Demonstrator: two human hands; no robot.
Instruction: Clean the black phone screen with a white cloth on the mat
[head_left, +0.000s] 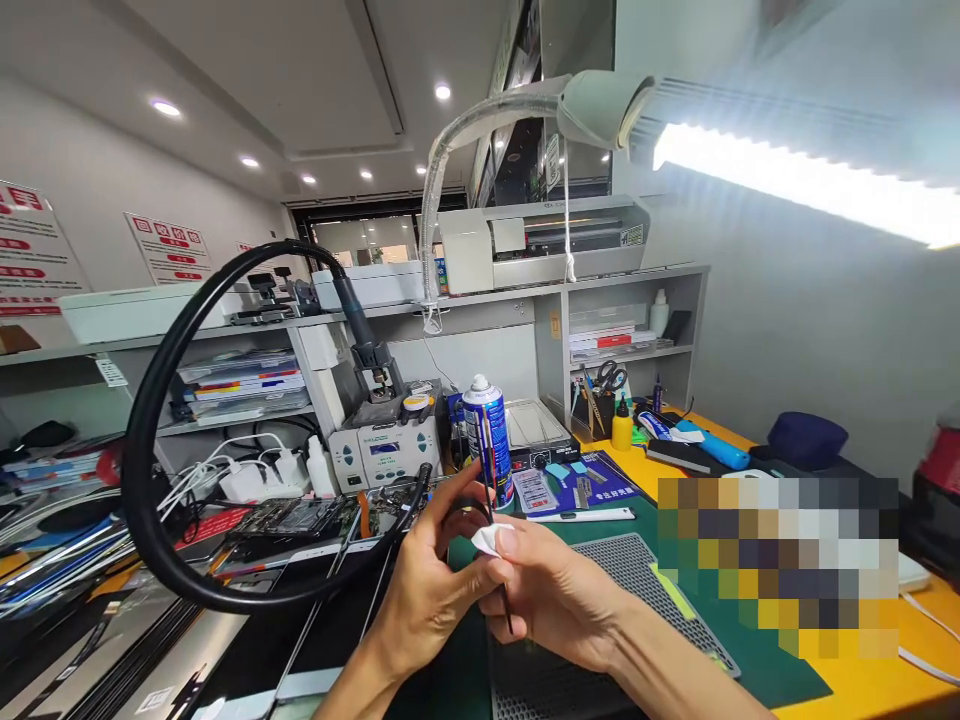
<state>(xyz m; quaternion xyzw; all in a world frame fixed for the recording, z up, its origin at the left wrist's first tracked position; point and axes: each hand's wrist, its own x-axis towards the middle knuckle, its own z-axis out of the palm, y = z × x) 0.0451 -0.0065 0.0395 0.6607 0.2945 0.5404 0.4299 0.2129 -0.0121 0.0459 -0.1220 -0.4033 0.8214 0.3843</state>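
Both hands meet above the front of the green mat (780, 670). My left hand (427, 570) is closed around a thin, dark tool that looks like tweezers (490, 490), its narrow end pointing up and its lower end showing below the fingers. My right hand (559, 590) pinches a folded white tissue (487, 540) against the tweezers, thumb on top. The fingers partly cover the tool's middle. Just behind the tips stands a blue spray can (495, 445) with a white nozzle. Beneath the hands lies a grey perforated pad (622, 570).
A thick black hose (135, 430) arches at left from a grey soldering station (386, 455). Phone screens and boards (300, 515) crowd the left side. A white pen-like tool (581, 516) lies behind the hands, a yellow bottle (622, 428) farther right. A bright lamp (795, 180) hangs overhead.
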